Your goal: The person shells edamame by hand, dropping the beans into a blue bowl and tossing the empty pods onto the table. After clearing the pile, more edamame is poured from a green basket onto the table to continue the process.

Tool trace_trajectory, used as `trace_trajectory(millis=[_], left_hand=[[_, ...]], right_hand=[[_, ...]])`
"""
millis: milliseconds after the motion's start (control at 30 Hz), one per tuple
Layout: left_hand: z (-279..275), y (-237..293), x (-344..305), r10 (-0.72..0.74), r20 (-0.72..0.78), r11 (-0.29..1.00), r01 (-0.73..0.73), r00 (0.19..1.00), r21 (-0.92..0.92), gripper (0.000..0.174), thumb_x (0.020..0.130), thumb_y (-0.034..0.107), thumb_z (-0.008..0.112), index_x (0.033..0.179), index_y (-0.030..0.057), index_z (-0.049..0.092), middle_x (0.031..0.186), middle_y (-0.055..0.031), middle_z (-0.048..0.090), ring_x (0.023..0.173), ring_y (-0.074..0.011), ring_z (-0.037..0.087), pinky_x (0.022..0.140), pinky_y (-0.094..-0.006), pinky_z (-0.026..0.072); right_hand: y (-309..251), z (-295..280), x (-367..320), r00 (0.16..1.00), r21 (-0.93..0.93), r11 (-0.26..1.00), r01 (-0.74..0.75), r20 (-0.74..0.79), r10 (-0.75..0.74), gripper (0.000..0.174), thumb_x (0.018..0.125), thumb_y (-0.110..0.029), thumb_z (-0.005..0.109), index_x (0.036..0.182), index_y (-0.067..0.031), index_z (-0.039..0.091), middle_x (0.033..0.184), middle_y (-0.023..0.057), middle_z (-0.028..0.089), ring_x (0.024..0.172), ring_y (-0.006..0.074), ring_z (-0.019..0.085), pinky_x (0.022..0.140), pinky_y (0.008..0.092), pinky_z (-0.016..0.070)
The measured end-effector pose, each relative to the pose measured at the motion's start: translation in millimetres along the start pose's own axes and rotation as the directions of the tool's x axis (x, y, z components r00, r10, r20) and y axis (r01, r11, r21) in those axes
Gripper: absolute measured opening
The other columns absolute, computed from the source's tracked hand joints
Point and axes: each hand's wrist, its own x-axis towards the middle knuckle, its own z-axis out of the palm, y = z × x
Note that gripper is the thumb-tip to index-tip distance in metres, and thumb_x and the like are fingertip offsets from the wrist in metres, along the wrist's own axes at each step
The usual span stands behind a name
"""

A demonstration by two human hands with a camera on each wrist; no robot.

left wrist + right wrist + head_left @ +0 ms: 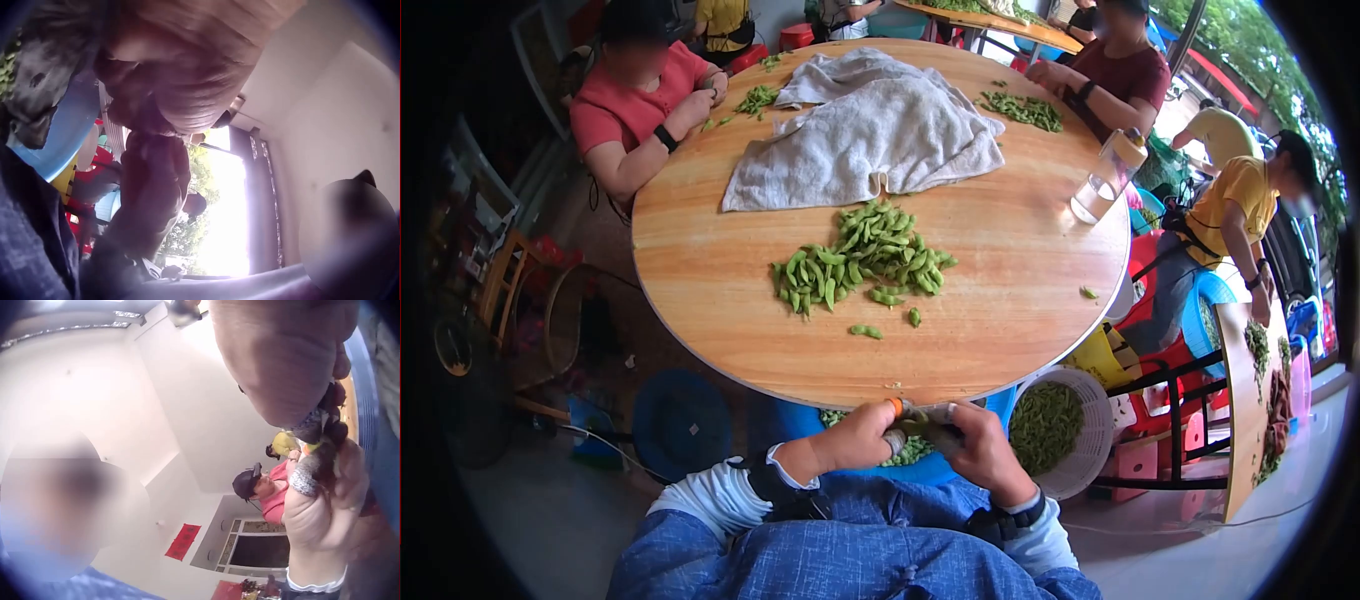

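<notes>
In the head view both hands meet low over a blue basin (pixel 998 405) at the near table edge. Green shelled beans (pixel 918 452) show in it beneath the fingers. My left hand (pixel 850 441) and right hand (pixel 986 452) have curled fingers, with coverings on some fingertips and an orange band on the left. They pinch a dark green bean pod (pixel 912 418) between them, mostly hidden by the fingers. In the right wrist view the left hand (pixel 325 515) faces the right hand (pixel 284 356), fingertips together. On the round table (pixel 730 300) lies a heap of green pods (pixel 865 255).
A grey-white towel (pixel 870 140) covers the table's middle. A clear bottle (pixel 1105 180) stands at the right edge. Beside the basin, a white basket (pixel 1092 420) holds pods. A blue tub (pixel 680 415) is at left. Other people sit around the table and at right.
</notes>
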Motion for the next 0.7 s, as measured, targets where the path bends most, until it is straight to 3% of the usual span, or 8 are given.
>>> trace_trajectory(millis=[33, 133, 200, 267, 367, 467, 600, 700], left_hand=[[-6.1, 9.1, 0.4, -0.107, 0.079, 0.981, 0.093, 0.991, 0.172, 0.020, 0.075, -0.003, 0.046, 0.095, 0.0013, 0.051, 0.073, -0.0024, 0.053, 0.067, -0.0126, 0.051, 0.063, -0.0254, 0.0428], [-25.7, 15.8, 10.8, 0.137, -0.118, 0.936, -0.089, 0.984, 0.341, 0.020, 0.075, 0.001, 0.050, 0.095, 0.0018, 0.051, 0.069, -0.0096, 0.055, 0.064, -0.0175, 0.055, 0.061, -0.0274, 0.0437], [-49.8, 24.9, 28.3, 0.241, -0.256, 0.771, -0.024, 0.936, 0.636, 0.023, 0.075, 0.006, 0.052, 0.098, 0.0032, 0.052, 0.065, -0.0159, 0.055, 0.060, -0.0267, 0.056, 0.056, -0.0323, 0.0441], [-73.0, 18.8, 54.0, 0.343, -0.265, 0.588, 0.014, 0.901, 0.809, 0.021, 0.074, 0.012, 0.053, 0.094, 0.0040, 0.053, 0.062, -0.0175, 0.055, 0.059, -0.0332, 0.055, 0.053, -0.0383, 0.0432], [-96.6, 1.8, 79.5, 0.235, -0.157, 0.407, 0.050, 0.959, 0.912, 0.012, 0.073, 0.013, 0.051, 0.081, 0.0039, 0.053, 0.060, -0.0162, 0.055, 0.060, -0.0321, 0.056, 0.054, -0.0399, 0.0443], [-101.1, 3.0, 87.2, 0.232, -0.121, 0.354, 0.032, 0.965, 0.935, 0.008, 0.072, 0.012, 0.051, 0.072, 0.0042, 0.052, 0.061, -0.0162, 0.056, 0.060, -0.0332, 0.056, 0.053, -0.0404, 0.0439], [-90.9, 1.0, 73.8, 0.240, -0.167, 0.531, 0.015, 0.956, 0.847, 0.013, 0.072, 0.017, 0.055, 0.072, 0.0043, 0.055, 0.060, -0.0153, 0.056, 0.057, -0.0322, 0.056, 0.052, -0.0395, 0.0437], [-69.0, 26.4, 50.4, 0.222, -0.239, 0.667, 0.032, 0.945, 0.745, 0.015, 0.071, 0.018, 0.059, 0.075, 0.0032, 0.058, 0.059, -0.0155, 0.056, 0.054, -0.0308, 0.055, 0.049, -0.0369, 0.0434]], right_hand=[[1.3, -6.5, -4.7, 0.998, 0.065, 0.998, -0.004, -0.055, 0.007, 0.017, 0.066, 0.002, 0.059, 0.083, -0.0011, 0.058, 0.075, 0.0138, 0.057, 0.070, 0.0282, 0.057, 0.060, 0.0312, 0.0446], [14.4, -50.7, -30.8, 0.964, -0.165, 0.969, -0.185, -0.225, 0.146, 0.016, 0.065, 0.000, 0.059, 0.081, -0.0029, 0.060, 0.071, 0.0146, 0.058, 0.064, 0.0270, 0.057, 0.057, 0.0319, 0.0450], [34.4, -73.4, -52.8, 0.884, -0.443, 0.807, -0.390, -0.427, 0.192, 0.016, 0.067, -0.001, 0.057, 0.082, -0.0002, 0.058, 0.069, 0.0205, 0.053, 0.060, 0.0328, 0.054, 0.053, 0.0347, 0.0418], [38.7, -85.7, -67.4, 0.818, -0.430, 0.745, -0.509, -0.511, 0.264, 0.016, 0.069, -0.002, 0.056, 0.084, 0.0012, 0.058, 0.070, 0.0191, 0.056, 0.061, 0.0279, 0.056, 0.055, 0.0323, 0.0433], [38.0, -77.1, -67.5, 0.779, -0.189, 0.904, -0.383, -0.592, 0.206, 0.016, 0.072, -0.002, 0.056, 0.087, 0.0028, 0.058, 0.072, 0.0167, 0.059, 0.064, 0.0220, 0.059, 0.058, 0.0296, 0.0444], [22.2, -60.9, -53.2, 0.812, -0.062, 0.930, -0.361, -0.512, 0.281, 0.018, 0.074, 0.000, 0.054, 0.091, 0.0040, 0.058, 0.076, 0.0073, 0.060, 0.068, 0.0097, 0.054, 0.062, 0.0215, 0.0435], [9.7, -26.0, -19.2, 0.906, 0.361, 0.915, -0.181, -0.302, 0.298, 0.023, 0.078, -0.006, 0.056, 0.098, 0.0054, 0.055, 0.084, 0.0061, 0.059, 0.076, 0.0109, 0.054, 0.071, 0.0234, 0.0432], [3.2, -4.8, 12.0, 0.950, 0.667, 0.724, -0.177, -0.076, 0.303, 0.032, 0.081, -0.012, 0.053, 0.109, 0.0022, 0.047, 0.081, 0.0030, 0.056, 0.070, 0.0080, 0.051, 0.062, 0.0189, 0.0396]])
